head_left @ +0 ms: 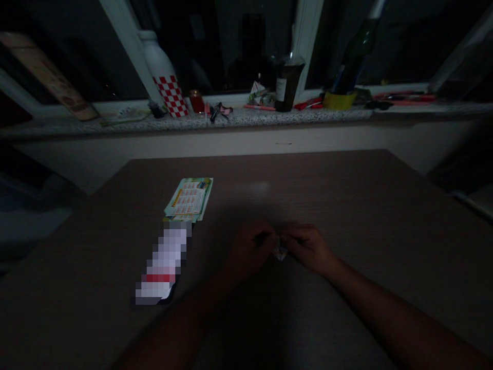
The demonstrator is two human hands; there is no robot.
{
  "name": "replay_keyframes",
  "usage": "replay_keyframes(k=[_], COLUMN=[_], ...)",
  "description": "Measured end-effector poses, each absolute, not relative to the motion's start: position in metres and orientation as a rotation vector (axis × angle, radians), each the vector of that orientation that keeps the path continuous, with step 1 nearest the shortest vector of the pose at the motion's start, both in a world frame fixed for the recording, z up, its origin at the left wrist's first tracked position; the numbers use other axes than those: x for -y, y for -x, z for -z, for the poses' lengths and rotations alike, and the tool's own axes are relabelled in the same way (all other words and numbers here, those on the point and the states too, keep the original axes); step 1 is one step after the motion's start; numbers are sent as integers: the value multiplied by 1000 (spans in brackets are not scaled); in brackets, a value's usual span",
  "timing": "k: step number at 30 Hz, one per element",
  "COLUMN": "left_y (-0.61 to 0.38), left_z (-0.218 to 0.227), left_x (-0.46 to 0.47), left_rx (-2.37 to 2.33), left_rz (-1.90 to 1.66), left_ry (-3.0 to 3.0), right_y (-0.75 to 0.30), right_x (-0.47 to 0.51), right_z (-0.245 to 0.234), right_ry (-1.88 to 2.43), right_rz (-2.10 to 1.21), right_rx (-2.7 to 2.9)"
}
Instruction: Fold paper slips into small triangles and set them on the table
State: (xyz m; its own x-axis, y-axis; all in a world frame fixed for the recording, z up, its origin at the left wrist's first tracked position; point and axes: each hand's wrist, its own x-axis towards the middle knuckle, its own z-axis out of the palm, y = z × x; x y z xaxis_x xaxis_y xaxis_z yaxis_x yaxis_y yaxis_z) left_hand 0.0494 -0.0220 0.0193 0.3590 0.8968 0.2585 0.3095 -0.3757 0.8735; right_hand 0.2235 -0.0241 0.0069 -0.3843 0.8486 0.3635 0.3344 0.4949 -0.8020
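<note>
Bare forearms (385,308) lead to the left hand (250,252) and right hand (310,249), their fingertips pinched together on a small paper (280,254) over the table (346,195), mostly hiding it. Leftward lies a lit phone (165,262); beyond it, printed cards (188,198). Farther, a windowsill (246,118) holds a checkered bottle (165,77) and dark cup (288,85).

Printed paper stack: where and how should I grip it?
Probably pinch the right edge of the printed paper stack, coming from the right: it lies flat, that edge facing open tabletop, while the phone-like device crowds its near end.
</note>
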Motion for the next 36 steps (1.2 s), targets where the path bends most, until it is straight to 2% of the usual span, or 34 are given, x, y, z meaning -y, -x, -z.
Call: replay_keyframes(k=[12, 19, 36], left_y=[-49, -45, -39], left_z=[-11, -16, -9], left_x=[15, 9, -4], left_rx=[-1201, -1322, -1396], left_rz=[-1131, -1070, -1193], left_ry=[-1690, -1827, -1575], right_y=[-221, -221, -217], right_x=[21, 19, 17], right_z=[-5, -4, 7], right_ry=[1053, 1143, 1203], right_rz=[-750, -698, -1025], right_rx=[1837, 1721, 1184])
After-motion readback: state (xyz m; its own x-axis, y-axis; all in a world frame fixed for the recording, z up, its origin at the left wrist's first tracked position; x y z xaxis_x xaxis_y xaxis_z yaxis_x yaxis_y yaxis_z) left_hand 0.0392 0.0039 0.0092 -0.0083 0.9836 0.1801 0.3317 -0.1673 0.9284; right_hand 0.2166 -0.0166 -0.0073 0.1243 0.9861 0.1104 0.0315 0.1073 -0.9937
